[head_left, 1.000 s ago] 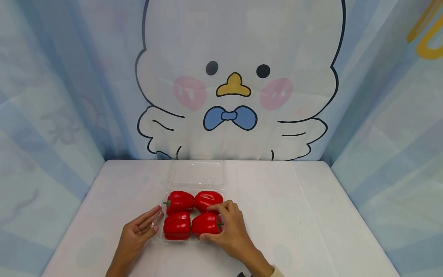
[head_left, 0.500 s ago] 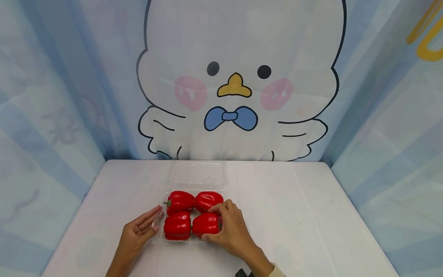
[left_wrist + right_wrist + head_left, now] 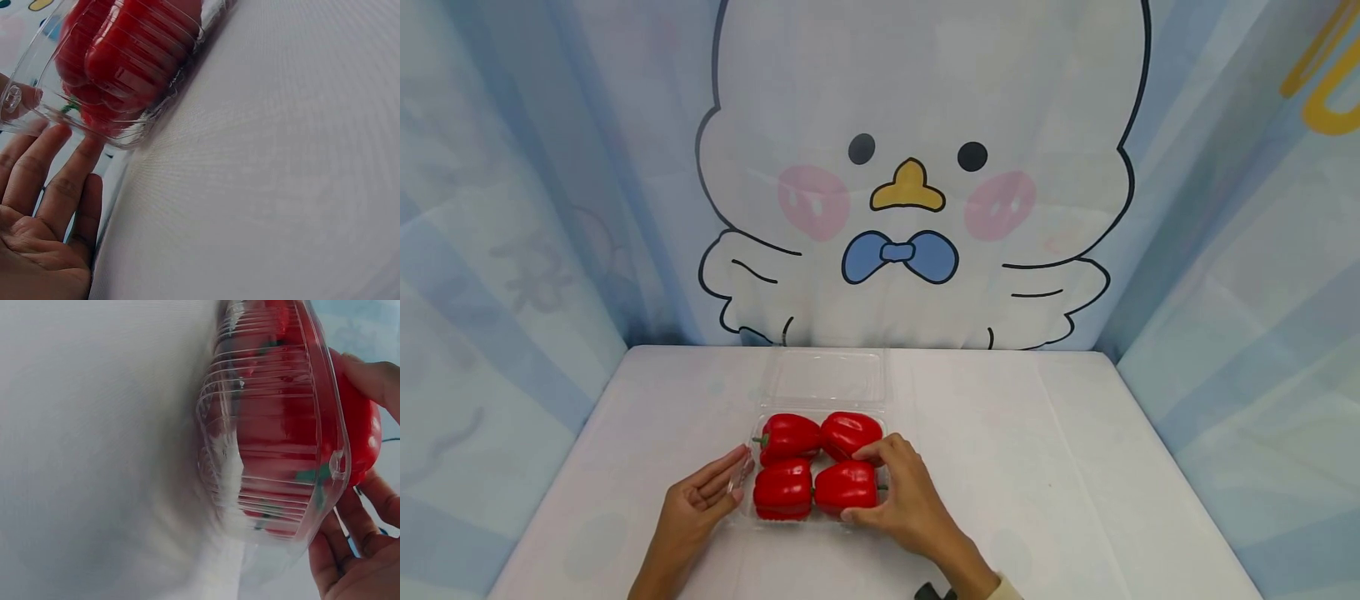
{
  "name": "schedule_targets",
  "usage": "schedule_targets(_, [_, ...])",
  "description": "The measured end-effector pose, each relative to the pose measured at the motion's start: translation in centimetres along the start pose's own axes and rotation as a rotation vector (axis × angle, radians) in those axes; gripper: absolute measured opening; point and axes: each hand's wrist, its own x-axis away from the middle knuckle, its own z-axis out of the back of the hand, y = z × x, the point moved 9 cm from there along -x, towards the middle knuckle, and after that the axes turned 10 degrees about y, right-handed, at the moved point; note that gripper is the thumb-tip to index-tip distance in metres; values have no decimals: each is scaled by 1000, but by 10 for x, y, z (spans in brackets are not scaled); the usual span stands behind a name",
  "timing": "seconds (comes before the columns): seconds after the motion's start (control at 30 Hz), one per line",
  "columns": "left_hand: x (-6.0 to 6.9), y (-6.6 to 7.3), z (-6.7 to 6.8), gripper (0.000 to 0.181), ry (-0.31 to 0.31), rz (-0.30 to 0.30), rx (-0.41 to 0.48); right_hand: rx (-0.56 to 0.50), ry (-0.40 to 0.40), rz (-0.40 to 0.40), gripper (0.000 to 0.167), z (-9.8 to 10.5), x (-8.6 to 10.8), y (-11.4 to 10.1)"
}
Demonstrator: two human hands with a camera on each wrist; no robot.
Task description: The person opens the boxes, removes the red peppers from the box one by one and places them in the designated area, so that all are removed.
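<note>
A clear plastic clamshell box [image 3: 820, 523] lies on the table, lid raised at the back. Several red bell peppers fill it in two rows. With thumb and fingers, my right hand [image 3: 910, 500] grips the front right bell pepper [image 3: 846, 487], whose green stem points right toward the palm. In the right wrist view this bell pepper [image 3: 360, 425] stands partly above the box rim. At the box's left side, my left hand [image 3: 696, 504] rests its extended fingertips on the plastic wall; the left wrist view shows those fingers [image 3: 62, 181] against the box end [image 3: 125, 134].
The transparent lid [image 3: 827, 377] leans back near the table's rear edge. Bell peppers sit at rear left [image 3: 790, 437], rear right [image 3: 850, 433] and front left [image 3: 782, 490]. A white cloth covers the table [image 3: 1037, 467]; printed curtains [image 3: 910, 300] surround it. A dark object [image 3: 931, 592] shows beside the right wrist.
The right hand has shifted slightly, its fingers still about the front right bell pepper. The rear right bell pepper sits a touch farther back. My left hand stays put.
</note>
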Motion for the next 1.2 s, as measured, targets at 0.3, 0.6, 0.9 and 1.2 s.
schedule_targets(0.3, [0,1,0,62,-8,-26,10,-124,20,32,65,5,1,0])
schedule_targets(0.6, [1,2,0,61,0,-27,10,-214,2,50,63,7,1,-6])
schedule_targets(0.9, [0,1,0,62,-1,-13,-2,-232,25,79,63,19,2,-19])
schedule_targets(1.2, [-1,-2,1,63,11,27,-29,-191,79,108,66,39,-5,-27])
